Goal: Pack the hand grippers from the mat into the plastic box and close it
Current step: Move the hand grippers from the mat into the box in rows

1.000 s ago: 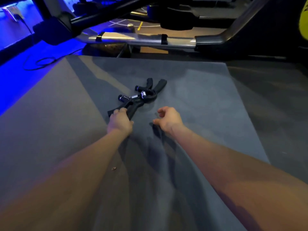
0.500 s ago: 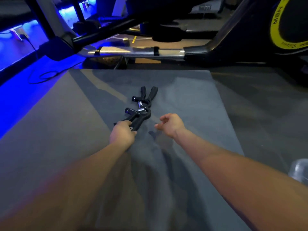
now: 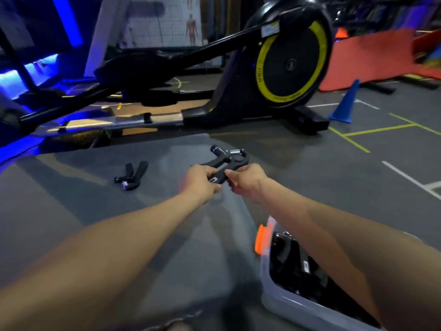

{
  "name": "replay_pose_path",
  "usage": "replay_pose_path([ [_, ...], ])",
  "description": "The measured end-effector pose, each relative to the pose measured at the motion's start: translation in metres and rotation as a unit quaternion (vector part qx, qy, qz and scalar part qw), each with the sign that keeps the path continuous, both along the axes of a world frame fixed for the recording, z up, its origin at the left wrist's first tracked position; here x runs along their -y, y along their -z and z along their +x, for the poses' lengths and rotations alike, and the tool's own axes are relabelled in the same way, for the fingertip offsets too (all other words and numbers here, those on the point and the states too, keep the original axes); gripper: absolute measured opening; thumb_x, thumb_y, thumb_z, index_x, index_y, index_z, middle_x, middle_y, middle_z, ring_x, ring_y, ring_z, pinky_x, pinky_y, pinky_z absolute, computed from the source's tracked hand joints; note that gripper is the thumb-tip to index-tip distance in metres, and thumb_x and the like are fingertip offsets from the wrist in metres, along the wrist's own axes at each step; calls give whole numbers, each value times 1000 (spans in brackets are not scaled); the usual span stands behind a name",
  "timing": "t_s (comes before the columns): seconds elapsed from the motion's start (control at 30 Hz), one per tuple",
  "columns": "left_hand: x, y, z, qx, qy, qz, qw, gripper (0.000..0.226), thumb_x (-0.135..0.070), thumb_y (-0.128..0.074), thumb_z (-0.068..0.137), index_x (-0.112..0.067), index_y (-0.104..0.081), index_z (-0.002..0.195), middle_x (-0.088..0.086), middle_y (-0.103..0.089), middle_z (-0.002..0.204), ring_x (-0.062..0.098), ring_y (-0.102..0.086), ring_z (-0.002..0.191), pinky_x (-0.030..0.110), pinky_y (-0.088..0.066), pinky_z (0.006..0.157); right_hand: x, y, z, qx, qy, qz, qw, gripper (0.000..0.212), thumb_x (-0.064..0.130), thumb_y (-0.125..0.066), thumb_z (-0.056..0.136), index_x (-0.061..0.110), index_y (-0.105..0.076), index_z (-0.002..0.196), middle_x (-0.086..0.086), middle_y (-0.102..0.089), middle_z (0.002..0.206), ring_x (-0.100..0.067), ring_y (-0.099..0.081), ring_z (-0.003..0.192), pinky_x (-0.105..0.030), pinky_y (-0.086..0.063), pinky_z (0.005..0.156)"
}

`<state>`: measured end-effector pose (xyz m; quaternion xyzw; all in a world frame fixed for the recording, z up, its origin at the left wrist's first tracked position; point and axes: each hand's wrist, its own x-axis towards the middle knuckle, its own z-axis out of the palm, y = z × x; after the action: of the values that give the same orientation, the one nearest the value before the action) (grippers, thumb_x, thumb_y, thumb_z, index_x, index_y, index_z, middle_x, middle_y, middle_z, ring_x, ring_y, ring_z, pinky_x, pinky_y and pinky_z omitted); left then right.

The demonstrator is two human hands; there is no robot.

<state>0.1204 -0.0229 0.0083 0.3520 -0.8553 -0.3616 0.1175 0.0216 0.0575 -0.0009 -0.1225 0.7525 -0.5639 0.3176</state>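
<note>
A black hand gripper with a metal spring (image 3: 228,161) is lifted off the grey mat (image 3: 95,211), and both hands grip its handles: my left hand (image 3: 200,181) from the left, my right hand (image 3: 245,180) from the right. A second black hand gripper (image 3: 131,175) lies on the mat to the left. The clear plastic box (image 3: 284,299) with an orange latch (image 3: 261,238) stands open at lower right under my right forearm, with several black grippers inside.
A black exercise machine with a yellow-ringed flywheel (image 3: 291,63) stands just beyond the mat. A blue cone (image 3: 344,103) and a red mat (image 3: 372,58) are at the far right. Painted lines cross the grey floor to the right.
My left hand lifted one gripper off the mat and carried it right; my right hand closed on its other handle. The view swung right, showing the box.
</note>
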Motion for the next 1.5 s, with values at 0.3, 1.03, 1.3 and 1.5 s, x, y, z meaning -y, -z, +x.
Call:
replay_pose_path([
  [0.3,-126,40,-50,-5,80,-20,997,41,-26,-75,72,-36,-66,111,1,-68,101,24,-64,96,30,-50,81,-117,23,-42,84,190,4,978,23,5,-71,79,8,-53,66,-12,-60,71,-21,-57,58,-28,-52,46],
  [1.03,-123,127,-77,175,179,-28,968,64,-4,-63,80,-14,-39,138,9,-38,139,28,-40,130,29,-33,108,-176,131,-77,60,144,247,956,28,4,-79,68,5,-52,61,-19,-62,74,-32,-64,67,-47,-59,70],
  [1.3,-113,135,-79,167,190,10,967,71,3,-58,75,-19,-39,141,4,-42,132,23,-52,118,25,-40,99,-172,150,-76,38,158,270,949,35,17,-87,56,12,-60,79,-11,-65,78,-27,-63,67,-42,-59,75],
  [1.5,-109,135,-78,158,203,14,966,78,-4,-73,74,-18,-37,142,3,-41,135,22,-52,119,26,-42,100,-170,167,-68,44,212,275,937,39,21,-88,54,16,-51,65,-14,-71,96,-29,-66,81,-43,-56,86],
])
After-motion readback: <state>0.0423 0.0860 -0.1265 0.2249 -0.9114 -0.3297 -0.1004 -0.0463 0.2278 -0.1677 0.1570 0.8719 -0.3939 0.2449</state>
